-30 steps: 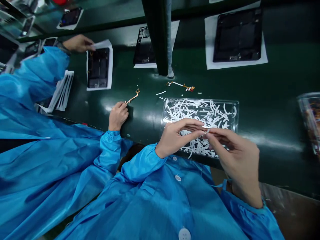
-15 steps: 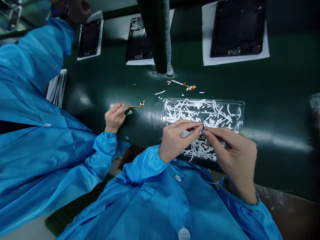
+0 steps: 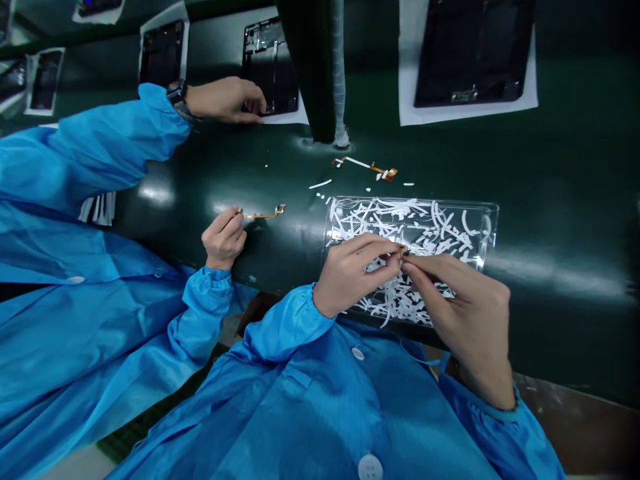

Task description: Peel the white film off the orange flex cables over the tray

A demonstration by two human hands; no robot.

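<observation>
no brand, label or writing could be read anywhere in the view.

the left hand (image 3: 357,273) and the right hand (image 3: 463,313) met fingertip to fingertip above a clear plastic tray (image 3: 487,223). both were closed in a pinch on one tiny part (image 3: 403,251), orange-brown and too small to make out further. it sat between the two sets of fingertips, over the near middle of the tray. the tray held a heap of white paper strips (image 3: 400,223), too many and too tangled to count.

one tray showed in full on the dark green belt (image 3: 550,173). just beyond it lay one loose orange ribbon cable (image 3: 367,167) with a white strip attached, and a few stray white scraps (image 3: 321,184) beside it.

a co-worker in a blue coat sat to the left. one co-worker's hand (image 3: 223,235) pinched a second orange ribbon cable (image 3: 265,214) flat against the belt, well apart from the tray. the co-worker's other hand (image 3: 227,99), with a dark watch (image 3: 177,93) at the wrist, rested on a black device frame (image 3: 267,63).

five black frames showed on white sheets along the far side of the belt: that one, a large one (image 3: 473,57) at the upper right, one (image 3: 161,57) behind the co-worker's arm, and two small ones at the far left edge. a dark post (image 3: 310,67) stood upright between the first two.
</observation>
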